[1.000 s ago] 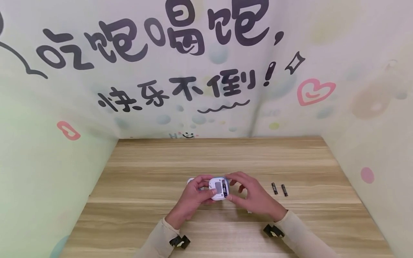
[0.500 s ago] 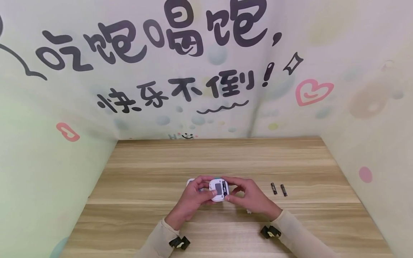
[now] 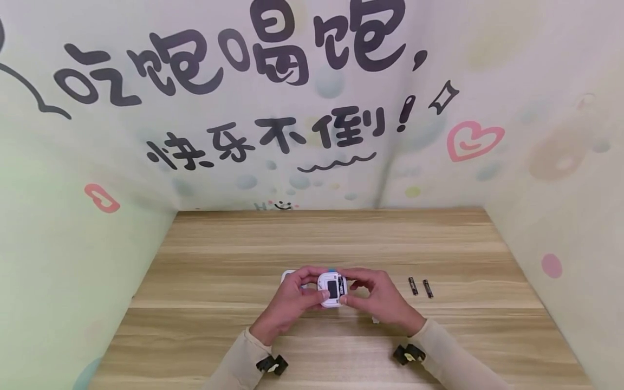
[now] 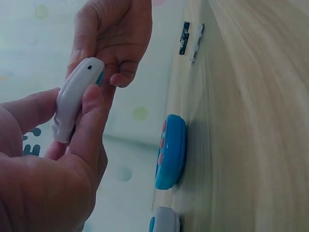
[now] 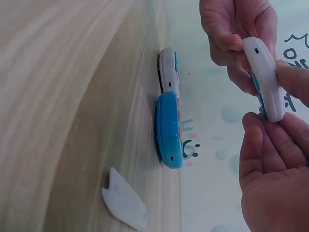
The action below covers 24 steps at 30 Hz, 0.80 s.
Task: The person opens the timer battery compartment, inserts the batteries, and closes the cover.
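Observation:
A small white digital timer with rounded corners is held above the table, its back facing up. On that back are a dark square pad and an uncovered slot with a black battery lying in it. My left hand grips the timer's left side, thumb on the back and fingers beneath. From the right, my right hand holds the far edge with its fingers, and its thumb lies at the battery's near end. In the right wrist view, the timer shows edge-on with some blue on its front.
Two black batteries, one left of the other, lie to the right. A blue timer with pink buttons and another white timer rest on the table behind the hands. A white battery cover lies near my right wrist.
My right fingers have drawn in against the timer's far edge and the right thumb has settled at the battery's near end. The timer has shifted slightly right and nearer, tilting a little.

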Motion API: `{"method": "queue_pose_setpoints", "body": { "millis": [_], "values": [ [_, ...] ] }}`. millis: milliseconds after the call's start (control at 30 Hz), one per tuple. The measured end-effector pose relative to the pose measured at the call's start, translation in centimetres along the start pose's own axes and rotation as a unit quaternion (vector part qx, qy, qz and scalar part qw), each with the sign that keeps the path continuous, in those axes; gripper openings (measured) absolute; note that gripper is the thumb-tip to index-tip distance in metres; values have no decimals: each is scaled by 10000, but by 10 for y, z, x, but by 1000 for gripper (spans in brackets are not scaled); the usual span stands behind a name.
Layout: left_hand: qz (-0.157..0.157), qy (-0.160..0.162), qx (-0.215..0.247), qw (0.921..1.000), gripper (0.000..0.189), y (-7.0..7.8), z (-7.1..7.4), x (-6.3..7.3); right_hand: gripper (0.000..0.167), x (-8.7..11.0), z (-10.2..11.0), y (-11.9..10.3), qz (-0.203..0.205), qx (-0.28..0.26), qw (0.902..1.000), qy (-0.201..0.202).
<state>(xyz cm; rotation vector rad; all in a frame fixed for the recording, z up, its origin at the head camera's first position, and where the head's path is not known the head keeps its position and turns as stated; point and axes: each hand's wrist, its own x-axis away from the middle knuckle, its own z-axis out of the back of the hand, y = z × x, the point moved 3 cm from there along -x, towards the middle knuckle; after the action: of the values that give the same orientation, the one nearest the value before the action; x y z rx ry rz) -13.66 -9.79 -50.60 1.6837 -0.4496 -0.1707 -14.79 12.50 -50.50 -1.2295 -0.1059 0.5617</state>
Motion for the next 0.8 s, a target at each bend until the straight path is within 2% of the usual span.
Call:
{"method": "queue_pose_setpoints", "body": {
  "millis": [267, 600, 800],
  "values": [
    [-63, -50, 23, 10000, 53, -4, -2, 0, 53, 0, -1, -1, -155, -75, 9998, -100],
    [69, 65, -51, 9999, 54, 0, 3, -1, 52, -4, -1, -4, -75, 480, 9988, -60],
    [126, 68, 4, 9999, 56, 1, 7, -1, 54, -1, 4, 1, -98, 819, 9963, -239]
  ]
}}
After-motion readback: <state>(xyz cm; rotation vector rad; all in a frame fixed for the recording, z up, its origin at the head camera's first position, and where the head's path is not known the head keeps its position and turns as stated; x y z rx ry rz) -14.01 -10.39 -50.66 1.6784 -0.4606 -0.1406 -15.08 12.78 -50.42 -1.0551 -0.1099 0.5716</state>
